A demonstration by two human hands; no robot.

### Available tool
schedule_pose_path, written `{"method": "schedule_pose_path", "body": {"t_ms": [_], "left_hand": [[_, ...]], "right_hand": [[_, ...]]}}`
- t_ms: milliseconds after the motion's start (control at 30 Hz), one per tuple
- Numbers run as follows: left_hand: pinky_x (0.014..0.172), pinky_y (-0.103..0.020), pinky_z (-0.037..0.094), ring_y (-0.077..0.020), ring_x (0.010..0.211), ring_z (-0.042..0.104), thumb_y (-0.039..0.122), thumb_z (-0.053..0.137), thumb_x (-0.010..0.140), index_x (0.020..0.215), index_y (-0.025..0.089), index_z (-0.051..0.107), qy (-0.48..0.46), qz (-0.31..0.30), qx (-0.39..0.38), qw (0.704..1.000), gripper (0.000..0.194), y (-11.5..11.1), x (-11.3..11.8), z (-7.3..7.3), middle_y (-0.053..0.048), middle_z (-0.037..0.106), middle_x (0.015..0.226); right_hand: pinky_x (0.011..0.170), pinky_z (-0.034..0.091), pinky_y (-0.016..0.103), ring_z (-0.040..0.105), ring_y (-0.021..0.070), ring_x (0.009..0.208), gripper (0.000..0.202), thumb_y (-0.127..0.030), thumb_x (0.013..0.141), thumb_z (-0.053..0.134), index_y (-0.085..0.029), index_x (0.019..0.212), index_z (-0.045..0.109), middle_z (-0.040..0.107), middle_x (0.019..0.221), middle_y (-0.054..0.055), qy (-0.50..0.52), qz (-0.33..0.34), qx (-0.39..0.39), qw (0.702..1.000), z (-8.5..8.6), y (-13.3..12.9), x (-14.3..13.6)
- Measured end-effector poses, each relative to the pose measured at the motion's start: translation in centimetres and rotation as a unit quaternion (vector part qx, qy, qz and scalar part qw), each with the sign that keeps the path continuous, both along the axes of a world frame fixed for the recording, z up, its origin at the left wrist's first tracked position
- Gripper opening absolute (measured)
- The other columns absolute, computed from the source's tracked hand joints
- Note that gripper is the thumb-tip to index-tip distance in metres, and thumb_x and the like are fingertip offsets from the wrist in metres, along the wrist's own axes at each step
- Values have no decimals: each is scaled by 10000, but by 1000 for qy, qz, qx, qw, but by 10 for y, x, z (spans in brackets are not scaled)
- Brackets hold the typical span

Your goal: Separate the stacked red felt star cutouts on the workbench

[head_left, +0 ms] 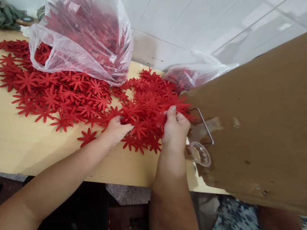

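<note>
Many red flower-shaped pieces lie heaped on the pale wooden table. My left hand is at the front edge of the right part of the heap, its thumb stretched out and its other fingers hidden among the pieces. Farther right, my right hand is closed, thumb against the fingers, with red pieces at its fingertips beside a bent metal wire. A single red flower lies in front of the heap, left of my left hand.
A clear plastic bag of red pieces stands on the heap, and another bag lies by the tiled wall. A large cardboard sheet rises at the right beside a clear plastic cup. A person's patterned clothing shows below it.
</note>
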State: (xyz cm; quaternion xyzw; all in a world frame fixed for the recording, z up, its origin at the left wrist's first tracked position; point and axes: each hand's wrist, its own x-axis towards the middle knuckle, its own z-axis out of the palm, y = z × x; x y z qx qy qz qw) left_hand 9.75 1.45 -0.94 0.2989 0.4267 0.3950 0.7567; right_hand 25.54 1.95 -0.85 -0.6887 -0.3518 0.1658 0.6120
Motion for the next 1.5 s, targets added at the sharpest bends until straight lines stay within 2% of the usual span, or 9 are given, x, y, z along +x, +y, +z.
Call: {"method": "schedule_pose_path", "body": {"t_ms": [200,267,433,667,933,1067,1167,1333,1500], "left_hand": [[618,-220,412,-47,514,483,29,526,644,734,131,542,-17,2,8,1000,137,0,1,2,41,559,604],[615,-221,409,-51,523,481,34,534,634,730,132,546,-11,-3,13,1000,138,0,1,1,39,561,605],[670,-228,415,-60,580,501,39,542,611,723,133,571,-12,-8,42,999,149,0,0,-1,29,585,648],[620,-215,405,-48,527,459,80,559,613,688,135,540,-13,-17,51,998,94,-1,-2,3,50,530,579],[551,-209,372,-53,515,464,185,556,671,717,143,530,-11,-66,78,995,68,0,-6,5,31,546,617],[512,-203,364,-57,497,483,227,467,758,677,132,522,-6,-107,68,992,137,1,-7,3,-9,589,657],[503,-200,371,-56,454,480,210,395,807,644,125,517,22,-110,83,990,221,3,-4,2,-6,575,588],[514,-208,401,-69,437,470,239,434,795,601,125,523,67,-127,158,977,241,4,-1,-9,16,526,503],[528,-217,402,-98,491,502,289,437,781,644,151,557,168,-128,266,941,229,3,-4,-23,4,548,525]], "right_hand": [[838,432,418,536,228,982,547,-474,629,617,-142,1055,533,529,1125,155,-206,-58,-6,977,5,-6,6],[846,428,410,556,209,939,448,-482,694,548,-151,996,570,586,1027,131,-198,-7,-7,980,8,-17,-9],[696,475,310,579,142,721,350,-458,643,616,-177,852,607,637,799,40,-33,267,-93,959,3,-35,-46],[626,453,253,554,108,633,272,-370,575,679,-177,752,603,618,682,-9,41,299,-100,948,5,-38,-41],[467,341,240,396,86,450,264,-414,680,551,-176,577,499,448,472,-38,-98,96,-109,984,4,-26,-17],[683,439,365,536,184,718,370,-492,677,535,-147,804,568,580,766,71,-233,1,-94,968,7,-14,-1],[836,406,453,479,269,1030,582,-517,627,585,-137,1061,515,515,1106,157,-305,-28,-48,951,14,-21,-8],[711,488,353,587,178,804,406,-433,685,573,-177,998,541,615,923,80,-130,224,-51,965,15,-39,-46],[550,474,270,553,116,572,237,-337,598,658,-179,741,556,607,655,-6,6,250,-54,967,6,-36,-56]]}}
